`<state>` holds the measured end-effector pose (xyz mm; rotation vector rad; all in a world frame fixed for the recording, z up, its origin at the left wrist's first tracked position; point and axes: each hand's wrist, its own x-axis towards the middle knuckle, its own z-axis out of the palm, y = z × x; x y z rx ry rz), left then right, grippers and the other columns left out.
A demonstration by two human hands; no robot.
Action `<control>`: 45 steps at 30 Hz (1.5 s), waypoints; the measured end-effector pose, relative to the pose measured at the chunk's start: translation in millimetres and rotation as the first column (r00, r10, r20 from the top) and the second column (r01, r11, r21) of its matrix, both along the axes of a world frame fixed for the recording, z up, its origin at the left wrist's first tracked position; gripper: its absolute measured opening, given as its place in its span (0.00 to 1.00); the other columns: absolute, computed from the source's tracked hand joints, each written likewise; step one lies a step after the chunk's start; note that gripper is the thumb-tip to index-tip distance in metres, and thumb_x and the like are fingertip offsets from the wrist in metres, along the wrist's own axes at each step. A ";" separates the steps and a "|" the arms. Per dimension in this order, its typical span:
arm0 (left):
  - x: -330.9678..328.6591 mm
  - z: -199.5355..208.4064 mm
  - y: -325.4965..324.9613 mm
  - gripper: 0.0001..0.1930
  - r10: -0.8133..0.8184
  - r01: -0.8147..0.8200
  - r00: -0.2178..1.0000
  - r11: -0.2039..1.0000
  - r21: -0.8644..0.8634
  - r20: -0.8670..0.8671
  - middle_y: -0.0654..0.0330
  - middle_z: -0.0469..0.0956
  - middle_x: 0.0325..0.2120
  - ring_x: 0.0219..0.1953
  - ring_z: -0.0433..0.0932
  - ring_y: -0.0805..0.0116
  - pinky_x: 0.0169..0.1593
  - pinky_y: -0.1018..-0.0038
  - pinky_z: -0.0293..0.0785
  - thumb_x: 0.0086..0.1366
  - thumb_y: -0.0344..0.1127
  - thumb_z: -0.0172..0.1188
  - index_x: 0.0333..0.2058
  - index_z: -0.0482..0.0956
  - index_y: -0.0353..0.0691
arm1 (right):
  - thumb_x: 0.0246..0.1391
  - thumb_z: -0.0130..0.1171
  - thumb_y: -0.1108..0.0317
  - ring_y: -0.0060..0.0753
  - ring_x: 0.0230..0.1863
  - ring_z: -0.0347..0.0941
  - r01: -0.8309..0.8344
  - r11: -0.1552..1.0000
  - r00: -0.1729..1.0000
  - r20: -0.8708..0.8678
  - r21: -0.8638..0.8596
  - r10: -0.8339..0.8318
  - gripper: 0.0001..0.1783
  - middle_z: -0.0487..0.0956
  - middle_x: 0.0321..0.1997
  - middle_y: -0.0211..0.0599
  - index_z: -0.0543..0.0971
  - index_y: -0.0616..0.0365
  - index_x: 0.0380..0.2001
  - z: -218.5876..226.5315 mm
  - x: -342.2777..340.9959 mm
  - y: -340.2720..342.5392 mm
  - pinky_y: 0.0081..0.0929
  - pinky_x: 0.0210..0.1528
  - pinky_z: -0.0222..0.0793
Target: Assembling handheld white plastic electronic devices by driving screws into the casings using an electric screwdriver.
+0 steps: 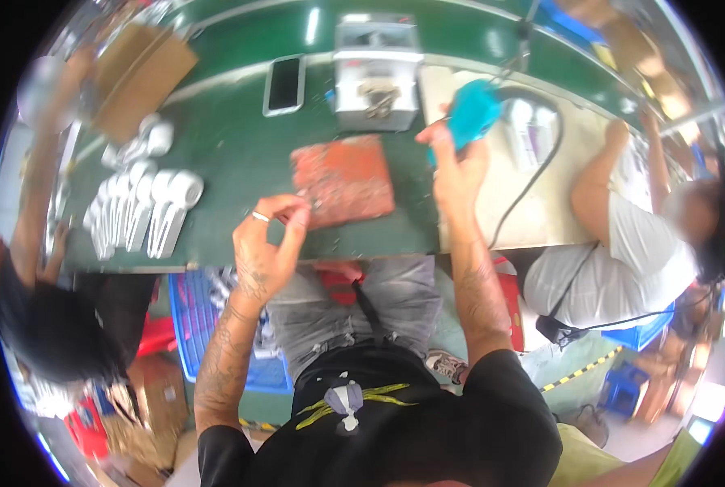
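Fingers, left hand [269, 247]: thumb and forefinger are brought together at the tips, the other fingers curled behind. Whether a small part is pinched there cannot be told; the tips are at the near left corner of a rough, rust-red rectangular slab [348, 180], and contact with it is not certain.

Fingers, right hand [460, 172]: closed around a teal, rounded handheld tool [474, 114] with a dark cord [547, 154] near it. The tool is raised over the right side of the bench and blurred; its working end cannot be made out, and no contact with a workpiece is seen.

Location: the slab lies flat on the dark green work surface [232, 154], in front of the person. Beyond it stands a grey open-fronted box [377, 61] holding a heap of small brass-toned pieces [378, 96].

Progress: judged to be under way, with the tool in hand. A row of white plastic parts with round heads and long arms [143, 207] lies at left, with a looser white cluster [145, 142] behind it. More white pieces [531, 130] lie on the beige board [533, 215] at right. Which of these are finished and which remain cannot be determined from this view.
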<state>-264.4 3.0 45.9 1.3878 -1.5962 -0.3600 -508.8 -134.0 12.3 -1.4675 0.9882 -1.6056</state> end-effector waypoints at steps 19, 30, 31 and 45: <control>-314.3 -23.6 -244.1 0.40 -0.390 0.202 0.909 0.723 0.661 0.148 0.48 0.77 0.55 0.57 0.76 0.50 0.61 0.57 0.71 0.60 0.70 0.56 0.55 0.78 0.38 | 0.62 0.63 0.58 0.25 0.42 0.75 0.254 0.965 0.965 -0.075 0.064 -0.250 0.31 0.81 0.44 0.42 0.70 0.68 0.60 47.1 -129.3 62.6 0.21 0.38 0.67; -190.4 -14.1 -174.5 0.13 -0.296 0.288 0.954 0.950 0.121 0.049 0.53 0.81 0.33 0.43 0.80 0.50 0.48 0.61 0.77 0.58 0.39 0.67 0.37 0.81 0.37 | 0.64 0.60 0.70 0.30 0.49 0.77 0.218 0.963 0.975 -0.088 0.157 -0.206 0.25 0.75 0.60 0.44 0.69 0.67 0.61 62.8 -134.8 56.8 0.31 0.53 0.71; -174.9 -12.6 -163.2 0.11 -0.260 0.263 0.961 0.965 -0.015 0.092 0.55 0.79 0.32 0.41 0.80 0.52 0.45 0.62 0.77 0.58 0.35 0.68 0.36 0.81 0.36 | 0.64 0.60 0.70 0.30 0.49 0.77 0.217 0.962 0.975 -0.082 0.165 -0.206 0.25 0.75 0.60 0.44 0.69 0.67 0.61 59.7 -130.5 57.8 0.31 0.53 0.71; -29.6 -18.9 -102.1 0.15 -0.307 0.311 0.920 0.950 0.024 0.244 0.59 0.80 0.40 0.45 0.78 0.53 0.50 0.61 0.74 0.60 0.34 0.67 0.46 0.81 0.41 | 0.57 0.64 0.36 0.30 0.27 0.72 -0.185 0.983 0.941 0.287 -0.010 0.180 0.43 0.75 0.27 0.37 0.72 0.71 0.52 63.7 37.3 22.5 0.28 0.32 0.69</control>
